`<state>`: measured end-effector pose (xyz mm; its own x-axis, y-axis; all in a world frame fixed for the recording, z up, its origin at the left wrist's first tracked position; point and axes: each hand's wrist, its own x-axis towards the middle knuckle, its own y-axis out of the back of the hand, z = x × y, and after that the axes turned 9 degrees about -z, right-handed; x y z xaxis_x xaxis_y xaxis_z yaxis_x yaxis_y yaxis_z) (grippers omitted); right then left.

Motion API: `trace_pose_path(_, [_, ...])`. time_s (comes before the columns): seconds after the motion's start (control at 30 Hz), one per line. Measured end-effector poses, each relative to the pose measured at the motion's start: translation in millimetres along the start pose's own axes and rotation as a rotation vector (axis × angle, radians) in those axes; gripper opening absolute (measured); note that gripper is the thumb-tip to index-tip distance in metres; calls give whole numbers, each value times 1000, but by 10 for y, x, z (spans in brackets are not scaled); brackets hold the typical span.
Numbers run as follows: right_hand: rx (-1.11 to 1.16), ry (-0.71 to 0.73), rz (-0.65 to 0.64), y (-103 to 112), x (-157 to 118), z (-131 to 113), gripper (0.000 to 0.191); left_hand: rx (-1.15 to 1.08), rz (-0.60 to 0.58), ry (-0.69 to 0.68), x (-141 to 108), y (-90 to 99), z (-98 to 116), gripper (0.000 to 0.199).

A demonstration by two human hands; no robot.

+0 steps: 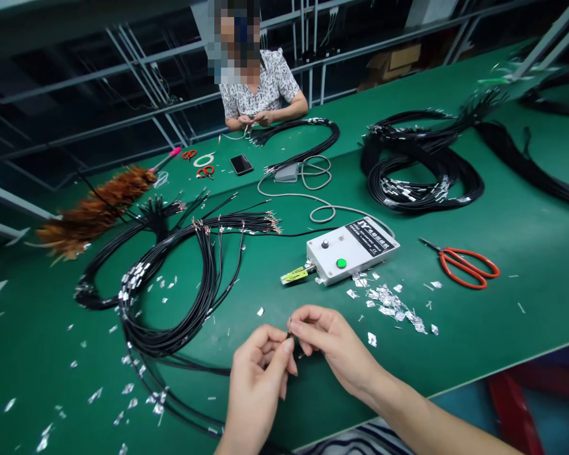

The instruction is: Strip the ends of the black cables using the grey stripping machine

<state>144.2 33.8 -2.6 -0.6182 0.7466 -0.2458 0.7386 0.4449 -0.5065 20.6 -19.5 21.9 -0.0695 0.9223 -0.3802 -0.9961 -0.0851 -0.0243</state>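
Observation:
My left hand (263, 366) is closed in a pinch on the end of a black cable (189, 364), whose length runs left toward a coiled bundle of black cables (171, 338). Thumb and fingers of my right hand (325, 335) pinch the tip of that same cable end, touching my left fingertips. The tip itself is mostly covered by my fingers. Just beyond my hands sits a white box-shaped machine (332, 249) with a green button (341, 263), a knob and a yellow-green clip-like part (294, 274) at its front.
Orange-handled scissors (469, 265) lie right of the machine, near foil scraps (393, 306). More cable coils (422, 170) rest at the back right. A feather duster (99, 205), a phone (241, 164) and small red scissors (205, 172) lie back left. A co-worker (260, 88) sits opposite, handling cables.

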Motion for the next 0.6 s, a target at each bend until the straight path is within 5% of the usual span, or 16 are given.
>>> trace_pose_path(0.17, [39, 1, -1, 46, -17, 31, 37, -15, -26, -44, 22, 31, -34, 45])
trace_pose_path(0.6, [-401, 206, 44, 99, -26, -32, 20, 160, -36, -272, 71, -28, -94, 23])
